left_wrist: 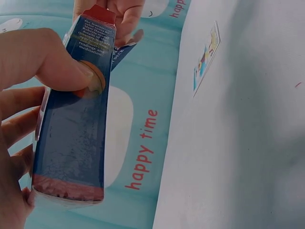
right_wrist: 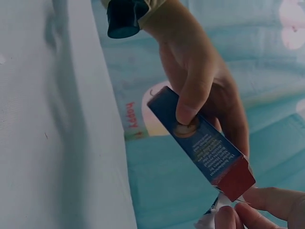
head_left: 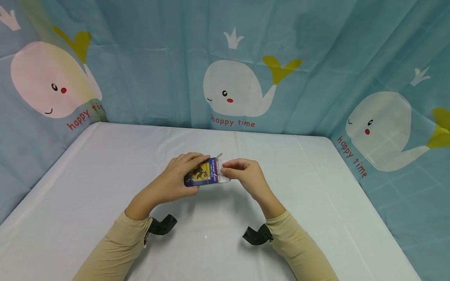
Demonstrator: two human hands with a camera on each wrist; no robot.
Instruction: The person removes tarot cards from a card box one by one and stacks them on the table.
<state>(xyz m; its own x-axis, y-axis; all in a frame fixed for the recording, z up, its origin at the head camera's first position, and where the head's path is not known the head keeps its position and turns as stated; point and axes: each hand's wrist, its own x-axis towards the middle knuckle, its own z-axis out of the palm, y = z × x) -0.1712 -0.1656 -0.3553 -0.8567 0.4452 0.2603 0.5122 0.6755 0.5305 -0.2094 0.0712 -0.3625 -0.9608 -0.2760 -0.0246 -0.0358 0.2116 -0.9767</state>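
Note:
My left hand (head_left: 179, 175) holds a tarot card box (head_left: 205, 172) above the table, thumb along its narrow side and fingers round the far side. Blue with a picture and lettering on its front, the box has a red flap (left_wrist: 100, 14) standing at its opened end. There my right hand (head_left: 247, 175) pinches with thumb and forefinger at the lid end; in the right wrist view its fingertips (right_wrist: 228, 217) meet a pale, crumpled-looking piece (right_wrist: 208, 219) beside the flap. What exactly they pinch is partly hidden. In the left wrist view a lettered dark flap (left_wrist: 121, 55) sticks out near the right fingers.
A small colourful card (left_wrist: 207, 57) shows over the white table (head_left: 281, 187) in the left wrist view. Blue curtains (head_left: 158, 70) with whale prints surround the table's back and sides. Black wrist mounts (head_left: 162, 225) jut inward from both sleeves.

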